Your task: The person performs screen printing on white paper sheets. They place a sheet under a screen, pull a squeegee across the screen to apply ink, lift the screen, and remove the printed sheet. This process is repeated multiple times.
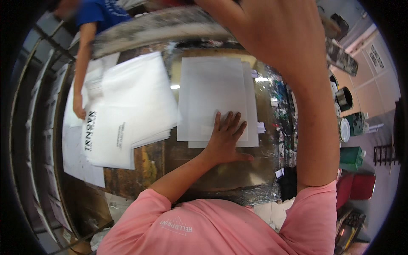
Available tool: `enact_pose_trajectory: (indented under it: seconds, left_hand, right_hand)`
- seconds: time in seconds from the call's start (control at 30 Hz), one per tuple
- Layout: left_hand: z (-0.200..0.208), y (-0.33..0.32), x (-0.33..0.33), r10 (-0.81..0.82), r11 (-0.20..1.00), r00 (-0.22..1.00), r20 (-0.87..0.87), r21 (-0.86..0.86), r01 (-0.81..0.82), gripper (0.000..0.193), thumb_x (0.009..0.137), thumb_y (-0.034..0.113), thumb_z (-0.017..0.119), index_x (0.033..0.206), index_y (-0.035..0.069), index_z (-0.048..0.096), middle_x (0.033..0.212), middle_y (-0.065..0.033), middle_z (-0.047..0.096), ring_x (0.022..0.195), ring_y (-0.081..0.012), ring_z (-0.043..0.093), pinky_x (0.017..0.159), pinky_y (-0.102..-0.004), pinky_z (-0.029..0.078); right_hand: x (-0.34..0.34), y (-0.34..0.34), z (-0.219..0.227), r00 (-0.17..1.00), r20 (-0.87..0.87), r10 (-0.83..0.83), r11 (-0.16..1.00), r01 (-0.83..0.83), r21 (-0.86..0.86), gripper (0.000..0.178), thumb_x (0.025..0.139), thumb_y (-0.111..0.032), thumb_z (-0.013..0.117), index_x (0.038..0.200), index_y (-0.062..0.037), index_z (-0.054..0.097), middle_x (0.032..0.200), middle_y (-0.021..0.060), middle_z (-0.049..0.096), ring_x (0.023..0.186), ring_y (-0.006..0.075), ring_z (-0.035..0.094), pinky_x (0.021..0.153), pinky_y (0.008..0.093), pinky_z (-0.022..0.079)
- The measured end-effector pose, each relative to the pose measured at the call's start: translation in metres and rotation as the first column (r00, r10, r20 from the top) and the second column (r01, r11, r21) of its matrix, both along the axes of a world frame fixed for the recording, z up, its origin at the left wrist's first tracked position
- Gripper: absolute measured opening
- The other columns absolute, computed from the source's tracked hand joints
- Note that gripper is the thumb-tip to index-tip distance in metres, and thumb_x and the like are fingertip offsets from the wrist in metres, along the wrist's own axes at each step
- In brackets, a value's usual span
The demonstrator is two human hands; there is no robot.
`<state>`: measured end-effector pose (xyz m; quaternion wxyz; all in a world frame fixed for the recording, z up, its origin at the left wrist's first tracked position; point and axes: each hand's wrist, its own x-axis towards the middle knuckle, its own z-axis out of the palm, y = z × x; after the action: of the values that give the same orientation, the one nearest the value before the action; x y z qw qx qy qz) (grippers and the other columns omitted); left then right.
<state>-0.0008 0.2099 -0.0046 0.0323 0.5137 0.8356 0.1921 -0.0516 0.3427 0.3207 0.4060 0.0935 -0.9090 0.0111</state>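
Note:
My left hand (pixel 229 138) lies flat on the lower right of some translucent whitish sheets (pixel 210 91), its fingers spread. The sheets overlap slightly out of line on a brown, glossy work board (pixel 204 170). My right arm reaches up and forward, and my right hand (pixel 272 29) is raised large and close at the top of the view. Its fingers run past the upper edge, so what they hold, if anything, is hidden. Beyond the sheets, a long paint-smeared frame (pixel 157 36) stands lifted above the board's far side, blurred.
Left of the board lies a fanned pile of white sheets with dark print (pixel 131 97). A co-worker's hand (pixel 79 108) touches its left edge. Metal racks (pixel 42 127) line the far left. Along the right stand a green container (pixel 350 157), open cans (pixel 343 98) and a red container (pixel 361 187).

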Motion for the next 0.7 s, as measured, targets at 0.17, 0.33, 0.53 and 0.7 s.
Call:
enact_pose_trajectory:
  seconds: [0.17,0.33,0.53,0.7]
  left_hand:
    - [-0.002,0.021,0.014,-0.051,0.999,0.998,0.022,0.021,0.05,0.135,0.073,0.105,0.05,0.164,0.005,0.048,0.174,-0.0251,0.033,0.161,-0.0466,0.031,0.125,-0.081,-0.001]
    - [-0.012,0.024,0.027,-0.065,0.998,0.998,-0.027,0.0,0.065,0.138,0.07,0.107,0.048,0.164,0.006,0.048,0.173,-0.0246,0.036,0.16,-0.047,0.032,0.125,-0.0809,0.0]
    - [0.063,-0.026,-0.006,0.168,0.964,0.986,0.016,0.206,-0.168,0.115,0.068,0.074,0.09,0.159,0.014,0.055,0.165,-0.0209,0.049,0.154,-0.0421,0.043,0.129,-0.0704,0.019]
    - [0.151,-0.158,-0.068,-0.229,0.307,0.69,0.687,0.723,-0.619,0.117,0.092,0.013,0.087,0.175,0.003,0.005,0.122,-0.0136,0.071,0.1,-0.0127,0.069,0.086,-0.0256,0.058]
  right_hand:
    - [0.002,0.002,0.01,0.991,0.131,-0.034,0.997,0.043,-0.066,0.055,0.106,-0.052,0.058,0.079,-0.005,0.068,0.07,0.0103,0.058,0.068,0.0274,0.053,0.065,0.0432,0.041]
    - [0.001,-0.011,0.025,0.966,0.235,-0.105,0.986,0.132,-0.102,0.056,0.106,-0.051,0.058,0.074,-0.0057,0.066,0.065,0.0084,0.056,0.063,0.0246,0.049,0.061,0.0414,0.039]
    - [0.012,-0.029,0.026,0.923,0.328,-0.201,0.965,0.245,-0.096,0.056,0.105,-0.051,0.059,0.074,-0.0053,0.066,0.067,0.0095,0.058,0.065,0.0253,0.051,0.062,0.0422,0.04]
    - [0.037,-0.015,-0.055,1.0,0.028,-0.013,1.0,0.012,0.007,0.049,0.101,-0.05,0.067,0.094,-0.0018,0.07,0.093,0.0213,0.072,0.093,0.039,0.07,0.085,0.0524,0.048]
